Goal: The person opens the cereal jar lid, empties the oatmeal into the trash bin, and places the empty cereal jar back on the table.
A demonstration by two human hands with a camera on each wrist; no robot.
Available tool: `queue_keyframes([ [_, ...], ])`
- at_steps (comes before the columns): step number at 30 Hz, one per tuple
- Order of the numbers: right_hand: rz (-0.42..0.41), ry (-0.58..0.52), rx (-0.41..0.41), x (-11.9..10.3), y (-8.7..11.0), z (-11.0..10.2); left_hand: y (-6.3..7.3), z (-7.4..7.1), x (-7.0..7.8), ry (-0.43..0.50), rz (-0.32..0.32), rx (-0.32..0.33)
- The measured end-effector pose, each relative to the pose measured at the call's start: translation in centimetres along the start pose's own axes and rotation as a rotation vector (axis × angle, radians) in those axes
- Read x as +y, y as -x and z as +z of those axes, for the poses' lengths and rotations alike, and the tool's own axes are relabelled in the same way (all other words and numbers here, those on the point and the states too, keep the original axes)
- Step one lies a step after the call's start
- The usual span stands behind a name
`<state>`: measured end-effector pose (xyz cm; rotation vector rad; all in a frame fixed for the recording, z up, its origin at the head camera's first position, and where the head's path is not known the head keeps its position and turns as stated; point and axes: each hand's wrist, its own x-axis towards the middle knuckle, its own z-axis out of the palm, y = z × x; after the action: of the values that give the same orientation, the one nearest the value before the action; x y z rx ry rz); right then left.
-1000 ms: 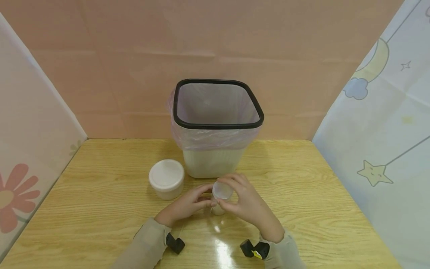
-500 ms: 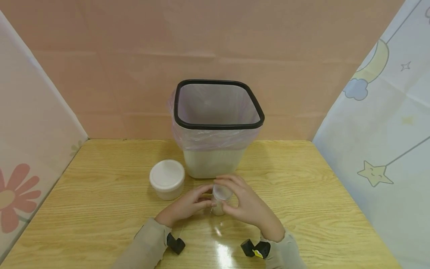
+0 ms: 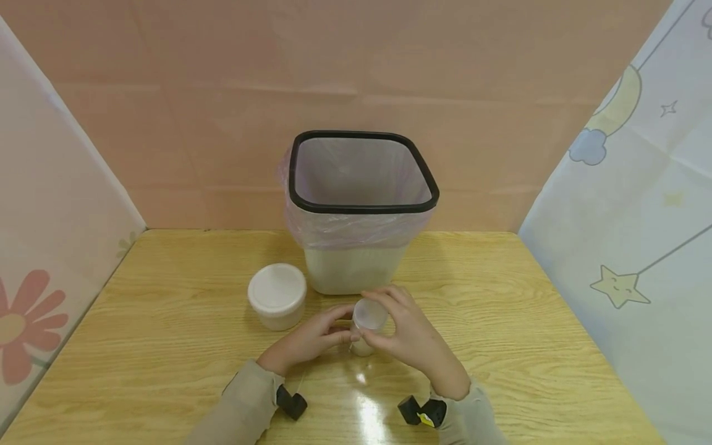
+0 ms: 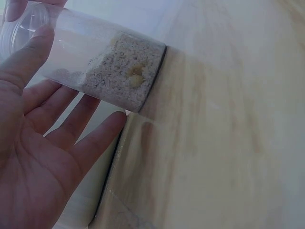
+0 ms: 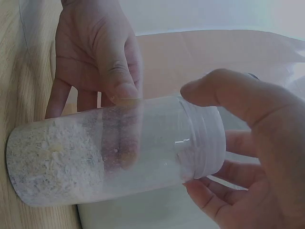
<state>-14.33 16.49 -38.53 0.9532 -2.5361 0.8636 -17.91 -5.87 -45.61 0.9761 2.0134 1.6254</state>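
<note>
A clear plastic jar (image 3: 361,347) stands upright on the table. Pale, flaky crumbs fill its lower part, with a yellowish lump (image 4: 136,78) among them. My left hand (image 3: 308,339) holds the jar's body from the left, thumb on the near side and fingers behind. From the right, my right hand (image 3: 411,337) grips the translucent screw lid (image 3: 369,314), thumb and fingertips on opposite sides of its rim. The lid (image 5: 209,140) sits on the jar's mouth in the right wrist view.
A round white tub (image 3: 277,290) with a white lid stands left of the jar. Behind it is a white bin (image 3: 356,269) with a black rim and a pinkish liner bag. Wooden table (image 3: 500,321) extends to both sides, bounded by cloth walls.
My right hand's thumb and fingers have shifted round the lid's rim one way and then back. The left hand and the jar have stayed in place.
</note>
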Motion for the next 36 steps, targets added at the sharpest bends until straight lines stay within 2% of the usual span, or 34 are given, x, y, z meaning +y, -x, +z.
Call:
queue_keyframes([
  [10, -0.061, -0.033, -0.029, 0.14, -0.03, 0.03, -0.07, 0.02, -0.14, -0.027, 0.024, 0.011],
  [18, -0.130, -0.074, -0.040, 0.68, -0.01, 0.19, 0.05, -0.09, -0.13, -0.093, 0.004, 0.014],
  [21, -0.118, -0.071, -0.035, 0.72, -0.02, 0.18, 0.00, -0.07, -0.16, -0.091, 0.006, 0.010],
  [28, -0.024, -0.017, 0.019, 0.47, -0.04, 0.16, -0.12, -0.03, -0.16, -0.059, 0.021, 0.012],
  [36, -0.045, -0.011, 0.021, 0.33, -0.08, 0.11, -0.08, -0.04, 0.06, -0.063, 0.013, 0.013],
])
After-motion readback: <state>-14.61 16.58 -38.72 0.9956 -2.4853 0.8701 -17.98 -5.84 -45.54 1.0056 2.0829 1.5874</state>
